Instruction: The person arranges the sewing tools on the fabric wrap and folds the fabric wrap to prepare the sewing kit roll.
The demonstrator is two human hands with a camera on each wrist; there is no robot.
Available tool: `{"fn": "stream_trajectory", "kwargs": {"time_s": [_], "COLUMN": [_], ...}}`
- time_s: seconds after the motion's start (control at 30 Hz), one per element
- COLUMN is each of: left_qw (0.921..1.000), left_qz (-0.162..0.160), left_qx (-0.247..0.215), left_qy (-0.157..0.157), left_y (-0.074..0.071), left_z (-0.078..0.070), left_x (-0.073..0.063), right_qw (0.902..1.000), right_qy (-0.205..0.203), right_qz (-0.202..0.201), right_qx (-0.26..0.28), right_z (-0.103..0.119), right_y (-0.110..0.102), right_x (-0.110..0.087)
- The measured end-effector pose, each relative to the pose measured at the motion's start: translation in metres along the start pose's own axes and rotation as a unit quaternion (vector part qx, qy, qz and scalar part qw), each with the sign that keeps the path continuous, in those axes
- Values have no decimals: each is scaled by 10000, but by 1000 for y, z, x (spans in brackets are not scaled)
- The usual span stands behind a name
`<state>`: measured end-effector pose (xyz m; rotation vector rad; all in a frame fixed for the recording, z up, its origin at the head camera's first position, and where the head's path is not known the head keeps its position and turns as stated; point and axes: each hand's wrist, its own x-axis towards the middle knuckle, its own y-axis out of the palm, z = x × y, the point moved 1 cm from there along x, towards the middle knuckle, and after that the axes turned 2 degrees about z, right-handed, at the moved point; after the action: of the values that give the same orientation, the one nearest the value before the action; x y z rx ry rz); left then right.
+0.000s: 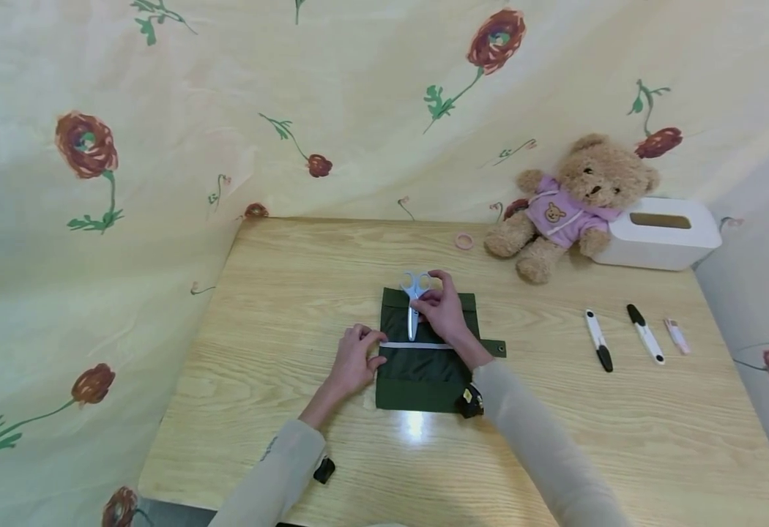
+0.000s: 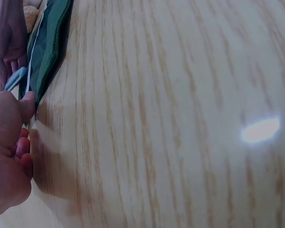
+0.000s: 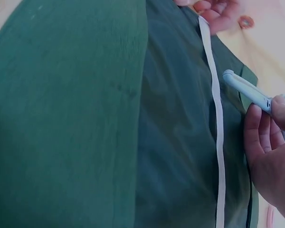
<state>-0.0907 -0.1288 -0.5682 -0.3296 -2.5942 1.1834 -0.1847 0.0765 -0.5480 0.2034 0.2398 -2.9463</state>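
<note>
Wooden table (image 1: 292, 263) backed by flowered curtain (image 1: 160, 110), teddy bear (image 1: 572, 201) at rear.

Pouch (image 1: 424, 366) lies mid desk (image 1: 279, 293), scissors (image 1: 414, 304) on its far part. Left hand (image 1: 357, 359) at pouch's left edge, right hand (image 1: 444, 311) on the scissors. Teddy bear (image 1: 569, 205) far right, against tissue box (image 1: 668, 234). Two pens (image 1: 598, 340) right of pouch.
</note>
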Motion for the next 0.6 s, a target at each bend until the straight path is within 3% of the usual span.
{"fn": "stream_trajectory", "kwargs": {"time_s": [0.3, 0.6], "left_qw": [9968, 10000], "left_qz": [-516, 22], "left_qx": [80, 64], "left_qy": [606, 36], "left_y": [2, -1], "left_z": [1, -2], "left_x": [-2, -1], "right_qw": [9994, 9960], "right_qy": [-279, -400], "right_qz": [-8, 223], "right_qx": [-201, -771], "right_z": [4, -1], "right_y": [27, 39], "right_x": [7, 7]}}
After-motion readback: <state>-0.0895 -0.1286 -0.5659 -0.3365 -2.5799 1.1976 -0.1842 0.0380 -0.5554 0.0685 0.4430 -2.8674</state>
